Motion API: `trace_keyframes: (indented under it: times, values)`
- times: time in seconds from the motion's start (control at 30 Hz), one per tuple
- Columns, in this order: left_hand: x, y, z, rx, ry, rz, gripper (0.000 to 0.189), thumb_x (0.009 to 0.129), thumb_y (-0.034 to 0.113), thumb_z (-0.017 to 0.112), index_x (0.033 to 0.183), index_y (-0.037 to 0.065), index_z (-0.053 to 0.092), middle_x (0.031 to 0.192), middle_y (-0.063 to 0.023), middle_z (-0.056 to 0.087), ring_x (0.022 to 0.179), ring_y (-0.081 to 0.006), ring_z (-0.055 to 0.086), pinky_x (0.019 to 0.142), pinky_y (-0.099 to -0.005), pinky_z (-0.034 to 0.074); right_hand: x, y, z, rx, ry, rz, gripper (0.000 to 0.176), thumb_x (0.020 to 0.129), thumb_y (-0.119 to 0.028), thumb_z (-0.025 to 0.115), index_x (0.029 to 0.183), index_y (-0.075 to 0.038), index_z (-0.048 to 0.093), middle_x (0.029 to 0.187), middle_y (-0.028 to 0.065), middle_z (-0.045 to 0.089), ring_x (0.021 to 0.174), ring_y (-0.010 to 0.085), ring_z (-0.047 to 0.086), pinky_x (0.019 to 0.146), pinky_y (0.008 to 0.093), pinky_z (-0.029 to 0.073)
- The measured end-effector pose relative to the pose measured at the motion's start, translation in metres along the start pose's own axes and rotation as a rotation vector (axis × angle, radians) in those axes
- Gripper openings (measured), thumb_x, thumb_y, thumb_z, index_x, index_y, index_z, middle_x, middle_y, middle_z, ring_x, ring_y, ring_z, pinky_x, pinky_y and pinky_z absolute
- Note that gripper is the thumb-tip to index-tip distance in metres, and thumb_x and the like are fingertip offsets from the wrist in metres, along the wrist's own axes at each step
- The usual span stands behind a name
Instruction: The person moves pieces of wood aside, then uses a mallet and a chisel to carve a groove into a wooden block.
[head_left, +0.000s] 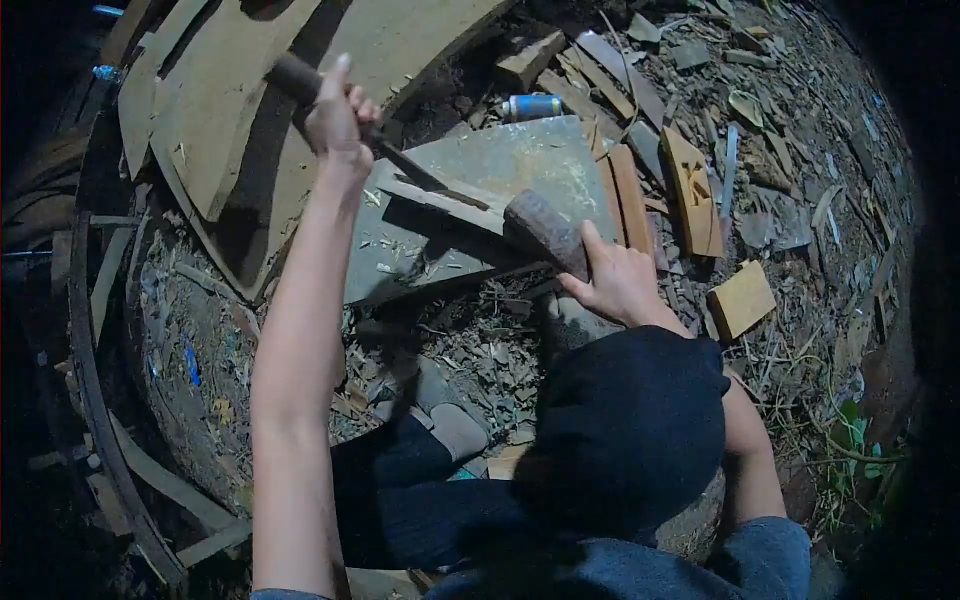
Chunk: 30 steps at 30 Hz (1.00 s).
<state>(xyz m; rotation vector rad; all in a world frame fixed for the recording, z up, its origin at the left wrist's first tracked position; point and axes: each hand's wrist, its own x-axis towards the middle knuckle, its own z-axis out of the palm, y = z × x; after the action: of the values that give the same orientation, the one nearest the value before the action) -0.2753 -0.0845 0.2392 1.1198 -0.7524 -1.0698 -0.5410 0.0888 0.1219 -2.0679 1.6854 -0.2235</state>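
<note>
My left hand (342,118) is closed around a long, dark chisel-like tool (415,168) with a thick cylindrical end (293,78) above the fist. Its narrow shaft slants down to the right, the tip overlapping a pale strip of wood (445,203). That strip lies over a flat grey board (545,155) scattered with small chips. At the strip's right end, my right hand (622,272) grips a dark, rough cylindrical block (545,232), thumb and forefinger against its near end. Black cloth over a rounded shape (630,430) hides part of my right forearm.
Large curved planks (225,120) lie at the upper left. Right of the board are a blue can (532,107), a reddish-brown stick (630,195), a notched yellowish block (692,190) and a squarish wood piece (742,300). Wood scraps and shavings cover the ground (800,120).
</note>
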Motion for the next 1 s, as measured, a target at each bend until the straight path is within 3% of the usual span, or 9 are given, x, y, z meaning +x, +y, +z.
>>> trace_keyframes:
  times: [0.23,0.33,0.6,0.73,0.83,0.9,0.93,0.97,1.0]
  values:
    - [-0.023,-0.03,0.023,0.178,-0.27,0.071,0.034,0.086,0.026,0.067,0.068,0.015,0.04,0.05,0.0031,0.036,0.042,-0.0089,0.036,0.045,-0.0278,0.034,-0.001,-0.003,-0.001,-0.052,0.022,0.01,0.07,0.077,-0.046,0.065,0.128,-0.006,0.037,0.07,0.0206,0.065,0.069,0.04,0.065,0.06,0.0489,0.049]
    - [-0.035,-0.035,0.029,0.279,-0.223,0.191,0.035,0.086,0.026,0.067,0.065,0.015,0.042,0.05,0.0026,0.04,0.042,-0.0085,0.037,0.045,-0.0272,0.035,-0.002,-0.005,-0.003,-0.04,0.002,0.023,0.07,0.077,-0.047,0.065,0.126,-0.006,0.038,0.07,0.0204,0.065,0.069,0.0399,0.065,0.06,0.0486,0.049]
    - [-0.034,-0.043,0.03,0.231,-0.128,0.168,0.033,0.085,0.028,0.069,0.066,0.016,0.044,0.051,0.0046,0.04,0.042,-0.0066,0.036,0.044,-0.0246,0.033,-0.003,-0.004,0.001,-0.013,0.046,0.006,0.068,0.077,-0.043,0.068,0.126,-0.007,0.038,0.07,0.0197,0.064,0.068,0.0402,0.065,0.061,0.0489,0.049]
    - [-0.033,-0.059,0.033,0.351,-0.169,0.359,0.029,0.082,0.026,0.072,0.064,0.015,0.052,0.055,0.0073,0.048,0.046,-0.0044,0.043,0.045,-0.0235,0.035,0.0,-0.006,-0.002,-0.007,0.023,-0.011,0.068,0.078,-0.044,0.066,0.127,-0.006,0.037,0.073,0.0227,0.064,0.07,0.0431,0.063,0.062,0.0509,0.049]
    - [-0.031,-0.07,0.035,0.443,-0.29,0.555,0.026,0.081,0.023,0.073,0.066,0.009,0.057,0.057,0.0047,0.053,0.05,-0.0047,0.049,0.046,-0.0217,0.038,0.005,-0.003,-0.01,0.086,-0.074,0.121,0.073,0.079,-0.049,0.066,0.128,-0.002,0.041,0.089,0.0268,0.066,0.086,0.0412,0.065,0.073,0.0486,0.05]
    - [-0.031,-0.067,0.038,0.374,-0.285,0.527,0.026,0.081,0.021,0.073,0.065,0.009,0.056,0.057,0.0046,0.053,0.049,-0.0048,0.049,0.046,-0.0216,0.038,0.02,0.015,-0.009,0.602,-0.01,0.05,0.078,0.078,-0.055,0.066,0.127,0.003,0.046,0.109,0.0275,0.063,0.103,0.0361,0.063,0.086,0.0447,0.048]
    - [-0.032,-0.067,0.038,0.315,-0.283,0.488,0.026,0.081,0.019,0.073,0.065,0.009,0.056,0.057,0.0044,0.053,0.049,-0.0048,0.049,0.046,-0.0215,0.038,0.032,0.024,-0.013,0.674,-0.008,0.063,0.08,0.078,-0.056,0.067,0.125,0.006,0.05,0.122,0.025,0.058,0.114,0.0312,0.057,0.095,0.0414,0.044]
    - [-0.027,-0.07,0.034,0.315,-0.292,0.511,0.024,0.081,0.018,0.073,0.065,0.008,0.057,0.056,0.0045,0.053,0.049,-0.0043,0.049,0.046,-0.0219,0.038,0.036,0.002,-0.046,0.652,0.22,-0.087,0.075,0.08,-0.053,0.066,0.123,0.006,0.05,0.113,0.0208,0.061,0.101,0.0267,0.061,0.086,0.0389,0.048]
    - [-0.026,-0.073,0.031,0.318,-0.291,0.507,0.024,0.081,0.018,0.073,0.065,0.008,0.057,0.056,0.0045,0.053,0.049,-0.0043,0.049,0.046,-0.0219,0.038,0.042,-0.014,-0.077,0.854,0.211,-0.124,0.067,0.081,-0.05,0.066,0.12,0.003,0.052,0.106,0.0147,0.062,0.09,0.0195,0.061,0.077,0.0328,0.05]
